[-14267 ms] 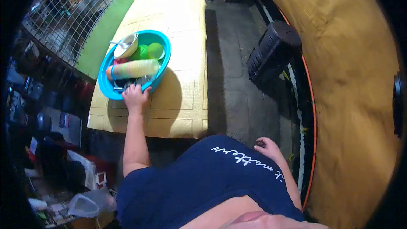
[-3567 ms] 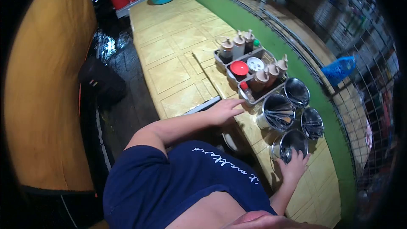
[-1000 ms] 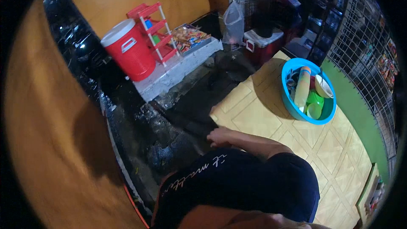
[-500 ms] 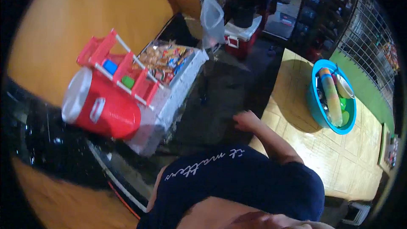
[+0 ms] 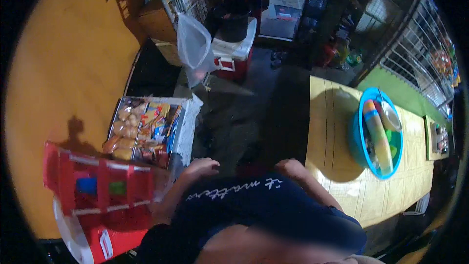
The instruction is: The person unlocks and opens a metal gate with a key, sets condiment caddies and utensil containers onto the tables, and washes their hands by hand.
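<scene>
My left hand is in front of my body, beside the front corner of a tray of packaged snacks. Its fingers are loosely bent and apart, with nothing in them. My right hand hangs near the left edge of the yellow table. Its fingers are loosely curled and slightly blurred; no object shows in them. On the table stands a blue basin holding a tall stack of coloured cups, a bowl and green items.
At left, a red rack with blue and green pieces sits on a red drink cooler. Ahead are a hanging plastic bag and a red-and-white ice chest. A dark floor runs between tray and table. Wire mesh lines the right.
My view has turned left and moved forward; the tray and cooler now sit lower in view. My left hand has come into view, and my right hand is lower and closer to my body.
</scene>
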`<state>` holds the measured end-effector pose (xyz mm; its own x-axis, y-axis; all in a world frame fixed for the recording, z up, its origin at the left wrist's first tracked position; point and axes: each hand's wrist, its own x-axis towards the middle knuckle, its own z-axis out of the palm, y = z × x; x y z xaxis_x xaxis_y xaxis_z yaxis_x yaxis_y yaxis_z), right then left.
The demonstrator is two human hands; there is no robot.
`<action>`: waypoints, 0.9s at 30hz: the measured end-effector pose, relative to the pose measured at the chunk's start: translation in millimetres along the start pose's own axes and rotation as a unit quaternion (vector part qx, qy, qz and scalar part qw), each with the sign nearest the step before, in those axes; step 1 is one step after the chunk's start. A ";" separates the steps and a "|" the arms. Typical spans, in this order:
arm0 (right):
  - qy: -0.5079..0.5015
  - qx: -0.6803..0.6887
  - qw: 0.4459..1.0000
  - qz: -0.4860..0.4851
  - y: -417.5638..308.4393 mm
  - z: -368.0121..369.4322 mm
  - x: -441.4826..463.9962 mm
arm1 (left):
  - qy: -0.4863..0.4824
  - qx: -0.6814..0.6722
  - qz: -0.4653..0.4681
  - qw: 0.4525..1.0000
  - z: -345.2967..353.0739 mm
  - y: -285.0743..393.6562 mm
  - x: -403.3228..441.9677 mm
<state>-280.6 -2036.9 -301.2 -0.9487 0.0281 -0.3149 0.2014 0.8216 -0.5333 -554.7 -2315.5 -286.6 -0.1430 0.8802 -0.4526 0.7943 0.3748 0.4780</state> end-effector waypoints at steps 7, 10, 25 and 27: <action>0.039 -0.045 0.992 -0.110 76.2 -100.5 167.0 | -0.143 -0.003 -0.106 0.984 -122.1 -73.6 138.3; 0.021 -0.143 0.985 -0.092 77.3 -197.2 226.8 | -0.044 -0.083 -0.096 0.991 -189.3 -79.2 191.6; 0.156 -0.009 0.987 -0.035 244.1 -434.3 449.3 | 0.272 -0.198 -0.005 0.942 -515.9 -230.5 689.6; 0.132 0.029 0.989 0.056 252.8 -462.8 452.5 | 0.210 -0.144 -0.021 0.967 -531.5 -243.5 732.5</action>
<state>-771.8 -1553.0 -215.1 -0.9487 0.2712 -0.1626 0.3153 0.7712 -0.5530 -1166.7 -1607.4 -334.5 -0.4468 0.8801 -0.1604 0.5941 0.4259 0.6824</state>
